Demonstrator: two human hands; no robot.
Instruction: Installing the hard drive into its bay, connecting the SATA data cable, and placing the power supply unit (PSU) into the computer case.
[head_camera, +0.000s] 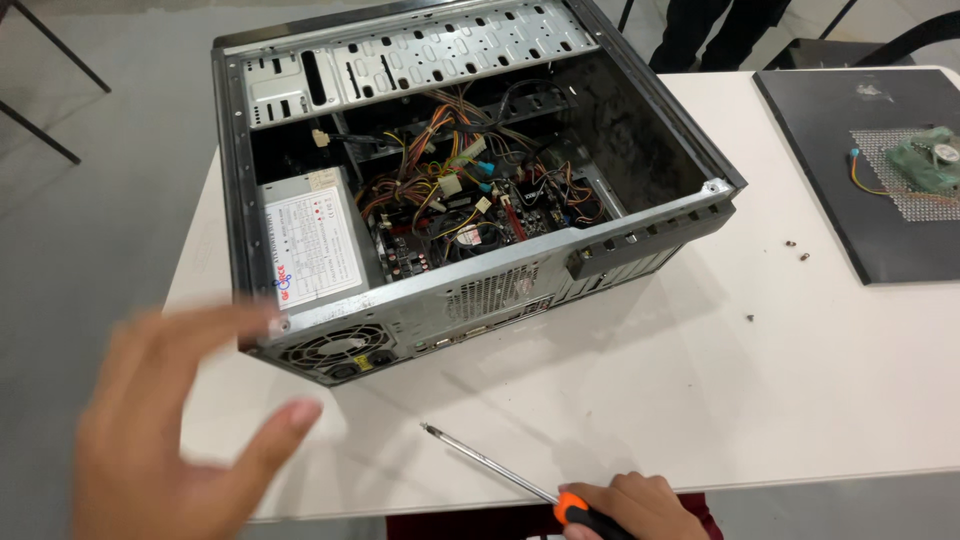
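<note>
An open black computer case (660, 150) lies on its side on a white table (760, 390), showing a grey power supply (312, 245), tangled coloured cables (450, 170) and a motherboard. My left hand (165, 430) hovers blurred at the lower left, fingers spread, close to the case's rear corner near the fan grille (335, 350), holding nothing. My right hand (630, 505) at the bottom edge grips the orange-and-black handle of a long screwdriver (480, 460), whose metal shaft rests on the table pointing up-left.
The black side panel (830, 170) lies at the right of the table with a green fan (930, 160) on its mesh. Two small screws (797, 250) lie beside it. A person's dark trouser legs (700, 30) stand behind the table. Chair legs show at the top left.
</note>
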